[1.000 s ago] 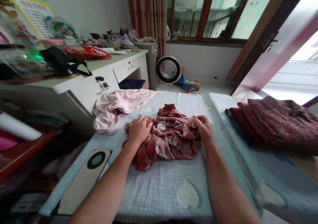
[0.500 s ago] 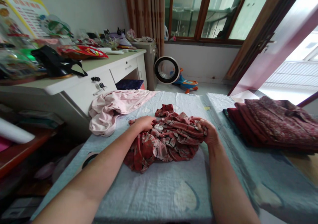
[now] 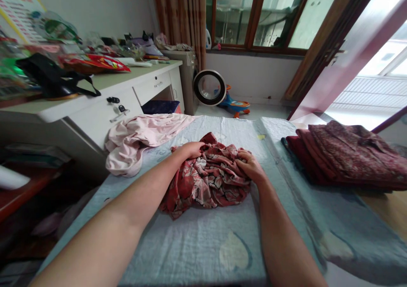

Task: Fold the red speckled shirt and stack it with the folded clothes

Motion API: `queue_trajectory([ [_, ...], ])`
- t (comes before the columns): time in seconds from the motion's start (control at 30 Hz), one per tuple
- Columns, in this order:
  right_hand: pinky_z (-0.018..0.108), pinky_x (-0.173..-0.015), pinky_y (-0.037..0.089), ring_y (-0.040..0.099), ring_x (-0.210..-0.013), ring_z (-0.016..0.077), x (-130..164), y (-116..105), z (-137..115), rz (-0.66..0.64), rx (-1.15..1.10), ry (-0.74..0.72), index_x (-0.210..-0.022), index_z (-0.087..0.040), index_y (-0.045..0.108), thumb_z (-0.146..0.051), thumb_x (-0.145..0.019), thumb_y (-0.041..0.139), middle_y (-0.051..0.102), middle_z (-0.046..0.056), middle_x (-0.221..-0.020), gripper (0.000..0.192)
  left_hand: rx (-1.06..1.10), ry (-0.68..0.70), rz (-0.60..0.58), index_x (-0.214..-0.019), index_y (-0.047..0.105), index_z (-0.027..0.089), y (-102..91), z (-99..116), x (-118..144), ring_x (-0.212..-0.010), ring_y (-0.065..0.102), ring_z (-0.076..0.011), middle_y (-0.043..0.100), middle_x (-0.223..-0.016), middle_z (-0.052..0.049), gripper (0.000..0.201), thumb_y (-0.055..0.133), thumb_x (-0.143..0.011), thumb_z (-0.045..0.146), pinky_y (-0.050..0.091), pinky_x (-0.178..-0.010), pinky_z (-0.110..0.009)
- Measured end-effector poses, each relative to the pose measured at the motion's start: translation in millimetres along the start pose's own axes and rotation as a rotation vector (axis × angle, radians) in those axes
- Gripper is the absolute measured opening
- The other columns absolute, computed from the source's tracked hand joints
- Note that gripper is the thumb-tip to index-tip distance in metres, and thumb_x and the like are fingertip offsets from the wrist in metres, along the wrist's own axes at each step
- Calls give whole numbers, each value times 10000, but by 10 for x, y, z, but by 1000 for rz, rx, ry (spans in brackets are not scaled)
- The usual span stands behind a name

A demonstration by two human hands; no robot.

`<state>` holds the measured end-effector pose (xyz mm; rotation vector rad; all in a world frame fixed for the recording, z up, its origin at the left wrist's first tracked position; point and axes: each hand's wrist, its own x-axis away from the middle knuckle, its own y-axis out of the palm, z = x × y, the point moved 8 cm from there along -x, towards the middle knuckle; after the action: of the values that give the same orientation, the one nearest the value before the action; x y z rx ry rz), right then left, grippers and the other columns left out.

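A crumpled red garment with a pale flower print (image 3: 206,181) lies in the middle of a pale blue quilted cover (image 3: 203,244) on a table. My left hand (image 3: 190,149) reaches across its far left edge and grips the cloth there. My right hand (image 3: 248,166) presses into the garment's right side, fingers curled into the folds. Both forearms stretch in from the bottom of the view.
A rumpled pink garment (image 3: 140,138) lies at the cover's far left corner. Folded dark red clothes (image 3: 343,155) are stacked at the right. A cluttered white desk (image 3: 95,96) stands at the left. A round fan (image 3: 209,87) and a toy car (image 3: 237,105) sit on the floor beyond.
My left hand has moved from the garment's near left side to its far edge. My right hand has shifted inward, bunching the cloth narrower. The phone at lower left is now hidden by my arm.
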<state>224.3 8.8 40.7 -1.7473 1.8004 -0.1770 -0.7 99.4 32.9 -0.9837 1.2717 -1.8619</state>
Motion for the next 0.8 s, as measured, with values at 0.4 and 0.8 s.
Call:
queue_trajectory([
  [0.4, 214, -418, 329, 422, -426, 90, 177, -412, 374, 522, -494, 344, -921, -161, 712, -375, -680, 625, 592, -56, -570, 334, -10, -169, 591, -1271, 552, 202, -926, -72, -150, -1150, 585, -253, 597, -1227, -124, 374, 393, -933, 210, 458, -963, -354],
  [0.8, 369, -866, 453, 601, -921, 226, 109, -483, 135, 515, 148, 59, -856, -199, 723, -399, -788, 580, 684, 88, -965, 255, -91, 100, 487, -1113, 638, 167, -476, 682, 616, -1141, 556, -266, 616, -1181, -111, 269, 567, -884, 289, 407, -1040, -406],
])
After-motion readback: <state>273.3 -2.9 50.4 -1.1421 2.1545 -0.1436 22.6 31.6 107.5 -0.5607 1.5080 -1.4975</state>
